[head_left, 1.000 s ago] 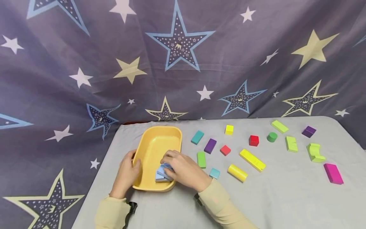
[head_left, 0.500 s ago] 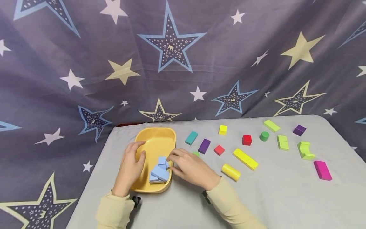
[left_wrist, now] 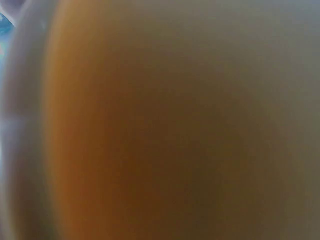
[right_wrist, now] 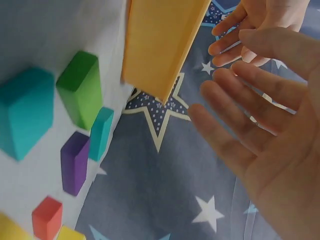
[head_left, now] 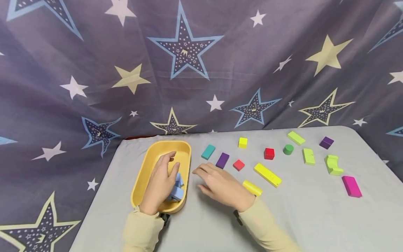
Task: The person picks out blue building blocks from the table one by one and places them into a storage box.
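My left hand [head_left: 160, 183] reaches over the yellow plastic bin [head_left: 141, 182], fingers relaxed and holding nothing. Several light blue blocks [head_left: 177, 193] lie in the bin's near right part, partly hidden by that hand. Just right of the bin, my right hand [head_left: 225, 183] hovers above the table. Its fingers look straight and empty in the right wrist view. Below it are a green block [right_wrist: 82, 90] and a turquoise block [right_wrist: 25, 115], both hidden from the head view. The left wrist view is only a blurred orange-brown surface.
On the grey-covered table [head_left: 302, 217], to the right, are scattered a teal block [head_left: 208, 152], a purple block [head_left: 222, 160], red blocks [head_left: 269, 153], a yellow cylinder [head_left: 252, 188], a long yellow block [head_left: 267, 174], lime blocks [head_left: 309, 156] and a magenta block [head_left: 351, 186]. A star-patterned curtain [head_left: 220, 52] hangs behind.
My right hand has let go of a light blue block in the bin and moved right, out of it. The left hand has left the bin's left rim and moved right, over the bin.
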Tool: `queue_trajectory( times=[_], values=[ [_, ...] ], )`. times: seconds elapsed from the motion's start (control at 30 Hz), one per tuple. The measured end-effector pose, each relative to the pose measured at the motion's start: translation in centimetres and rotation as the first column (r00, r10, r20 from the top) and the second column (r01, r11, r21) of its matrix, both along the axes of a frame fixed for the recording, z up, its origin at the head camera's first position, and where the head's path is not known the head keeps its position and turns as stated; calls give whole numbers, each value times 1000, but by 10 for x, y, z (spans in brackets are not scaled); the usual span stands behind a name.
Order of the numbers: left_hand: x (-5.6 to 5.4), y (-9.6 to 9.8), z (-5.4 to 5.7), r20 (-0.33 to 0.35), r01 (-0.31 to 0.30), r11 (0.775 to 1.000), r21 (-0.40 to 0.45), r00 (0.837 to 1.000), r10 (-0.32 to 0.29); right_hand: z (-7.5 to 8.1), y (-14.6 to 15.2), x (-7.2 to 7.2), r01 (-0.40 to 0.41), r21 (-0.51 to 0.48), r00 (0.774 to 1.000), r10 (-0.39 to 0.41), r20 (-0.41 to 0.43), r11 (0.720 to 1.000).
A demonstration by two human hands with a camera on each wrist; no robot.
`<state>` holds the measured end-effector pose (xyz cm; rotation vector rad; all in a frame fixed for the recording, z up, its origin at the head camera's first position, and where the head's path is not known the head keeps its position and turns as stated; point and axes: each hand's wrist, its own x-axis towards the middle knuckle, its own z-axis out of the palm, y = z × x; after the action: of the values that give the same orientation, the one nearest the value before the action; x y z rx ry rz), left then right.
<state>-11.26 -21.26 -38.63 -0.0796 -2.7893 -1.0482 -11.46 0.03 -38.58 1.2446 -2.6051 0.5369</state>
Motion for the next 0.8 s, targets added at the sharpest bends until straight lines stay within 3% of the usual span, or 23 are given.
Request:
queue_trajectory(
  times=[0.23,0.5,0.63,0.8],
  values=[
    [-3,17,5,-53,34,999,-13,998,-35,2,19,-1,38,10,999,-38,-29,999],
    [0,30,2,-104,52,998,-31,993,-55,-2,44,2,116,1,991,-116,68,993],
    [1,38,1,-140,52,998,-21,989,-55,-5,55,3,160,-14,985,-159,59,987],
    [5,47,-2,-138,64,998,-23,988,-66,-4,67,0,176,-48,983,-174,53,983]
  ],
)
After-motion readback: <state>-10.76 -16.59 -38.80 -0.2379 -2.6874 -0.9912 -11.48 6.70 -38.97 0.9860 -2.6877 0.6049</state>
